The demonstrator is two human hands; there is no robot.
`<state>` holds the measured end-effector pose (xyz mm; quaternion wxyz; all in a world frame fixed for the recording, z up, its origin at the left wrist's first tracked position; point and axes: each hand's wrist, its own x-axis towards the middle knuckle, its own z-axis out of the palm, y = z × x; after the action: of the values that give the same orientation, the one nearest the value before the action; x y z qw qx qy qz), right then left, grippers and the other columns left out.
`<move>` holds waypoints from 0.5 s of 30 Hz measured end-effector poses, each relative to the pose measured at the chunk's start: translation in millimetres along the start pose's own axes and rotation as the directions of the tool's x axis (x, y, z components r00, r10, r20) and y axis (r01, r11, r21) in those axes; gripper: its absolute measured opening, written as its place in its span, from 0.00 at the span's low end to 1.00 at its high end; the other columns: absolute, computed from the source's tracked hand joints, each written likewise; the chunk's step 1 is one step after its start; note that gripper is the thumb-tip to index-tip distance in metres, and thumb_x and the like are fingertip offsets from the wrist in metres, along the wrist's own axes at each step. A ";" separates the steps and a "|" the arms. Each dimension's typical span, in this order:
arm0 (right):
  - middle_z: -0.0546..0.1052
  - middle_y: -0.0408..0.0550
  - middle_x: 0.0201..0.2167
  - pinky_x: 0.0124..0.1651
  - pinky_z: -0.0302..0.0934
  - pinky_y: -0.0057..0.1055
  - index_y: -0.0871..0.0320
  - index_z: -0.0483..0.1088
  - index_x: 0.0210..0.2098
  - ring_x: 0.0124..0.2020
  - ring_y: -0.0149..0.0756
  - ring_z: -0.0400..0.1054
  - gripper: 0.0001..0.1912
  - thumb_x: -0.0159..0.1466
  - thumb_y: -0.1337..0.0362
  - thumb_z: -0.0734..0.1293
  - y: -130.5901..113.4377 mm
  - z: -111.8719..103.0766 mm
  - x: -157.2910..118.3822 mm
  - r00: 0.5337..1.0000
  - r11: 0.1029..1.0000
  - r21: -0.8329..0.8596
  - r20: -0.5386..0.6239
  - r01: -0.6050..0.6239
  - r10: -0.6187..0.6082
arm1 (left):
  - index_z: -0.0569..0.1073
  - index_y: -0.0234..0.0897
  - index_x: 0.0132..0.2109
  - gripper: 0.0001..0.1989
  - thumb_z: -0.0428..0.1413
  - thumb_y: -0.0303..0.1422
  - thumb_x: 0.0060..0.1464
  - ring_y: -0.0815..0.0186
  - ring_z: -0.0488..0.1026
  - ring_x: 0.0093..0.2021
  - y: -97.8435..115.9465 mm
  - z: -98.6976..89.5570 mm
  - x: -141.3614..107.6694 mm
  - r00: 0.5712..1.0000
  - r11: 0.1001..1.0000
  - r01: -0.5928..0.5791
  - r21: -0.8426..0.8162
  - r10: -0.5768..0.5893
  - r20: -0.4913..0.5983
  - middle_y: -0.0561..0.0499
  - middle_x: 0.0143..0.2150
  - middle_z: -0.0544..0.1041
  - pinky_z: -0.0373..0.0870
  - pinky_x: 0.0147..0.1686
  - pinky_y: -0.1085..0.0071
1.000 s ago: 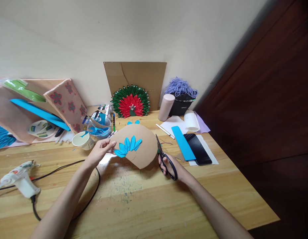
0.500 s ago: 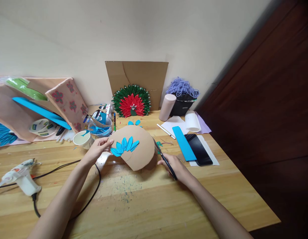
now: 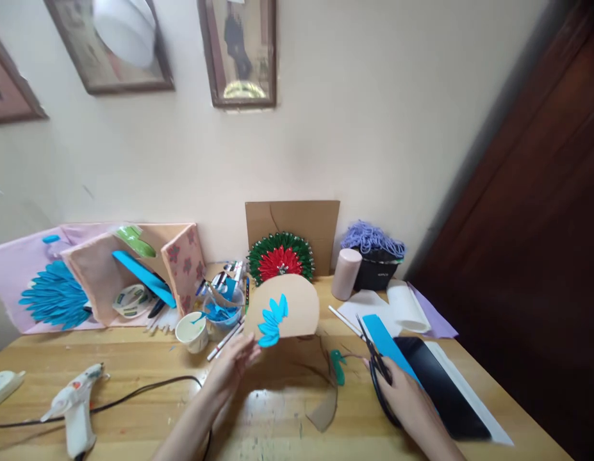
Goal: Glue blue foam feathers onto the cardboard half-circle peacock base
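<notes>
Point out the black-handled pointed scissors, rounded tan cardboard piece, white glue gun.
Black scissors point(image 3: 375, 356), head view: where blades meet handles.
Tan cardboard piece point(image 3: 299, 308), head view: bare right part of face.
White glue gun point(image 3: 77, 410), head view: upper handle.

I'm in what looks like a home craft corner. On my wooden table point(image 3: 147, 352) lie a glue gun point(image 3: 78, 406) and blue scraps point(image 3: 220, 312); above it hang framed pictures point(image 3: 252, 57).

The scissors point(image 3: 376, 366) have moved away from the cardboard point(image 3: 299, 307), which seems turned in the left hand point(image 3: 235, 360).
</notes>
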<state>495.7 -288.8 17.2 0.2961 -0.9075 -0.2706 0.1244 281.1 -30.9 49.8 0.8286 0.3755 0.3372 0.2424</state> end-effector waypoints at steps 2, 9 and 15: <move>0.78 0.49 0.29 0.29 0.62 0.35 0.52 0.65 0.29 0.33 0.48 0.73 0.15 0.57 0.48 0.57 2.4 3.7 4.5 0.999 0.991 -0.130 -0.045 -0.029 0.023 | 0.73 0.35 0.28 0.06 0.63 0.27 0.41 0.69 0.76 0.31 -7.1 5.0 -3.3 0.998 1.000 0.009 0.021 -0.011 0.067 0.51 0.30 0.78 0.73 0.36 0.76; 0.75 0.59 0.33 0.38 0.62 0.38 0.60 0.66 0.34 0.36 0.49 0.71 0.12 0.61 0.57 0.58 16.9 36.0 3.0 0.959 0.879 -0.467 -0.194 0.096 -0.208 | 0.75 0.34 0.38 0.14 0.62 0.35 0.44 0.62 0.75 0.41 -10.2 10.8 -6.2 0.961 0.975 -0.127 0.181 0.076 0.266 0.44 0.40 0.78 0.70 0.43 0.71; 0.71 0.60 0.36 0.42 0.60 0.44 0.61 0.68 0.36 0.40 0.52 0.66 0.10 0.58 0.62 0.60 -6.2 23.9 19.9 0.898 0.887 -0.393 -0.256 0.243 -0.359 | 0.73 0.35 0.39 0.18 0.61 0.42 0.43 0.56 0.75 0.41 -13.9 8.8 36.5 0.950 0.920 -0.294 0.259 0.253 0.182 0.43 0.40 0.78 0.70 0.44 0.60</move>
<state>500.2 -262.0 0.7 0.1853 -0.8996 -0.3757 -0.1235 313.6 -19.4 29.4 0.7464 0.5503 0.2514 0.2773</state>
